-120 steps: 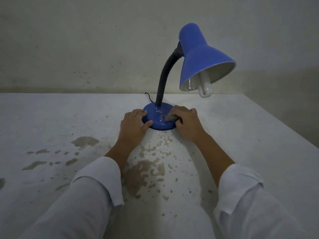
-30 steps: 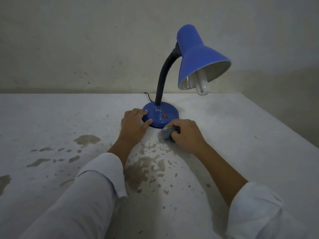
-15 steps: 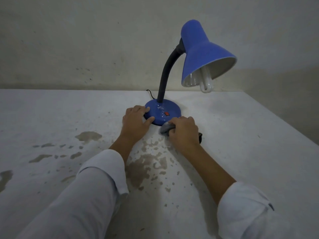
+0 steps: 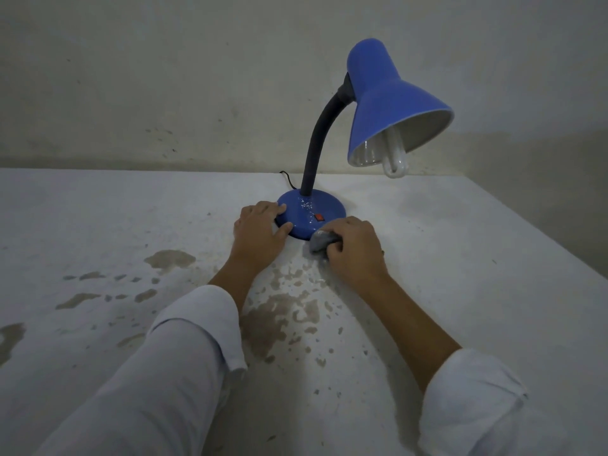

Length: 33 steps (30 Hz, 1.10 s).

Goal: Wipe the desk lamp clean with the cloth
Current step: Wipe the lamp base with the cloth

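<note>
A blue desk lamp stands on the white table, with a round blue base [image 4: 312,213], a dark bendy neck [image 4: 317,139] and a blue shade [image 4: 391,103] holding a white bulb [image 4: 396,159]. White specks and a small red switch [image 4: 318,217] show on the base. My left hand [image 4: 258,230] rests against the base's left rim, fingers on top and thumb at the front edge. My right hand [image 4: 352,246] grips a bunched grey cloth [image 4: 320,243] against the front right edge of the base.
The white table [image 4: 460,258] has worn brown patches [image 4: 283,314] in front of the lamp and to the left. A thin black cord [image 4: 288,179] runs behind the base toward the pale wall [image 4: 164,77]. The table's right edge falls away at the far right.
Four seconds ago the cloth was on top of the base; it has come down to the base's front right edge. My left hand has stayed on the base's left rim.
</note>
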Each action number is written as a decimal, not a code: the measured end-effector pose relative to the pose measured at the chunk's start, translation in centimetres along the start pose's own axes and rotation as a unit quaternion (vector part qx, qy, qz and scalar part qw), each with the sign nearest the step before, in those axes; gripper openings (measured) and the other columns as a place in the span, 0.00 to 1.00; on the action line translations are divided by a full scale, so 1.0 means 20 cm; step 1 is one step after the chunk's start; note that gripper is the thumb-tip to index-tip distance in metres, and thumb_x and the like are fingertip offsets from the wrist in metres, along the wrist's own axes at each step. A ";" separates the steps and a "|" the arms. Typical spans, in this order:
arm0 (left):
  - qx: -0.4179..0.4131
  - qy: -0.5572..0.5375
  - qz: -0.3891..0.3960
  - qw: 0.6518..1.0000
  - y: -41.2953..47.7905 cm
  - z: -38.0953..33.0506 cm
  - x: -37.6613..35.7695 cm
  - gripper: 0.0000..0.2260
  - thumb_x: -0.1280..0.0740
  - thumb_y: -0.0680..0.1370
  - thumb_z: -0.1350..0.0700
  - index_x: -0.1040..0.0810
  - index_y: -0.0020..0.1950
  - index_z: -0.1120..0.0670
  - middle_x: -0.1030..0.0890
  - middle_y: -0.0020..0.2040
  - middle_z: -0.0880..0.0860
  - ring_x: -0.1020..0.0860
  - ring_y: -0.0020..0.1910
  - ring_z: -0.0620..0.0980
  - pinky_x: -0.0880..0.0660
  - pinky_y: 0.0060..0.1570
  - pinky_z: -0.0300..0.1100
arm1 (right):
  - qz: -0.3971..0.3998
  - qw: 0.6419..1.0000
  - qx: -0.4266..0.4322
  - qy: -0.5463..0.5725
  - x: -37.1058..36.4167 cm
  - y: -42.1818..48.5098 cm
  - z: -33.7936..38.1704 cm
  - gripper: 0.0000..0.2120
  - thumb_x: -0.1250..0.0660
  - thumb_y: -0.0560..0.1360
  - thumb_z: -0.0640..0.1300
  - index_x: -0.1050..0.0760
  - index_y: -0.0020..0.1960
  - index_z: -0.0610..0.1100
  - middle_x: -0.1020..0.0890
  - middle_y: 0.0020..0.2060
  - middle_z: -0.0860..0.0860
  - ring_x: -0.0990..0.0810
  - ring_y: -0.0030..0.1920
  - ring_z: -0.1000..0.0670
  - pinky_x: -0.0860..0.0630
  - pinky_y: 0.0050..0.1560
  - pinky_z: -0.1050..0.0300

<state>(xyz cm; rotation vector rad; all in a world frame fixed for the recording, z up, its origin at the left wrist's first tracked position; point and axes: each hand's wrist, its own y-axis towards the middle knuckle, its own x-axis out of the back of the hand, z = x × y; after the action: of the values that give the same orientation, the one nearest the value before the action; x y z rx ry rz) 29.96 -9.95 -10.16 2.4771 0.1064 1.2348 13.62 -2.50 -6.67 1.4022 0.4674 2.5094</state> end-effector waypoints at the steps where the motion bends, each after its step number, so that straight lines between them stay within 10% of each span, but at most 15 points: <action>1: 0.002 -0.001 0.003 1.000 0.00 0.00 0.00 0.20 0.37 0.77 0.49 0.30 0.68 0.51 0.28 0.67 0.52 0.34 0.67 0.54 0.37 0.66 0.48 | 0.019 0.999 -0.003 0.037 0.03 0.00 0.00 0.16 0.39 0.69 0.33 0.19 0.52 0.43 0.17 0.49 0.45 0.23 0.48 0.49 0.24 0.52 0.58; 8: 0.018 -0.004 0.014 1.000 0.01 0.00 0.00 0.17 0.42 0.80 0.51 0.30 0.68 0.51 0.27 0.67 0.52 0.34 0.67 0.55 0.36 0.66 0.48 | -0.002 0.998 -0.005 -0.058 -0.01 0.07 0.00 0.17 0.42 0.69 0.38 0.22 0.54 0.46 0.19 0.54 0.48 0.26 0.53 0.43 0.26 0.54 0.47; 14: 0.001 -0.017 0.011 1.000 0.01 0.02 -0.01 0.18 0.47 0.80 0.51 0.28 0.66 0.53 0.25 0.65 0.54 0.30 0.65 0.56 0.35 0.65 0.48 | 0.015 0.996 0.064 0.063 0.00 0.10 0.05 0.14 0.40 0.67 0.33 0.19 0.47 0.41 0.16 0.43 0.45 0.24 0.39 0.54 0.28 0.45 0.75; 18: 0.015 -0.019 0.008 1.000 0.01 0.01 -0.01 0.17 0.46 0.81 0.52 0.29 0.67 0.52 0.26 0.66 0.53 0.32 0.66 0.55 0.36 0.66 0.48 | -0.004 0.995 0.096 0.009 -0.02 0.10 0.00 0.18 0.44 0.65 0.39 0.20 0.49 0.43 0.17 0.46 0.47 0.22 0.45 0.46 0.24 0.51 0.53; 21: 0.010 -0.024 0.011 1.000 0.02 0.02 -0.02 0.17 0.46 0.80 0.52 0.29 0.67 0.52 0.26 0.66 0.52 0.31 0.66 0.54 0.36 0.66 0.48 | 0.005 0.995 0.053 0.090 0.03 0.12 0.01 0.14 0.41 0.66 0.29 0.20 0.46 0.38 0.19 0.40 0.49 0.24 0.38 0.58 0.28 0.45 0.74; 26: 0.010 -0.020 0.016 1.000 0.01 0.01 -0.01 0.17 0.47 0.81 0.51 0.30 0.68 0.52 0.27 0.67 0.52 0.33 0.67 0.54 0.37 0.67 0.47 | -0.071 0.996 -0.002 0.049 0.01 0.32 -0.04 0.16 0.42 0.66 0.32 0.22 0.49 0.41 0.19 0.47 0.44 0.23 0.49 0.46 0.23 0.51 0.56; 33: 0.017 -0.026 0.016 0.999 0.02 0.00 -0.01 0.17 0.48 0.81 0.51 0.30 0.68 0.52 0.27 0.67 0.53 0.34 0.67 0.53 0.37 0.67 0.48 | 0.060 0.987 -0.058 -0.135 -0.09 0.42 0.04 0.17 0.44 0.77 0.40 0.29 0.64 0.47 0.23 0.58 0.42 0.29 0.60 0.40 0.30 0.59 0.46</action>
<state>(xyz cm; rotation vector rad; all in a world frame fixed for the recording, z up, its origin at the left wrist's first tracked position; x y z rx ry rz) 29.89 -10.29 -10.18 2.5479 0.0738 1.1896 14.79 -10.75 -4.45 1.7355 0.1853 2.3409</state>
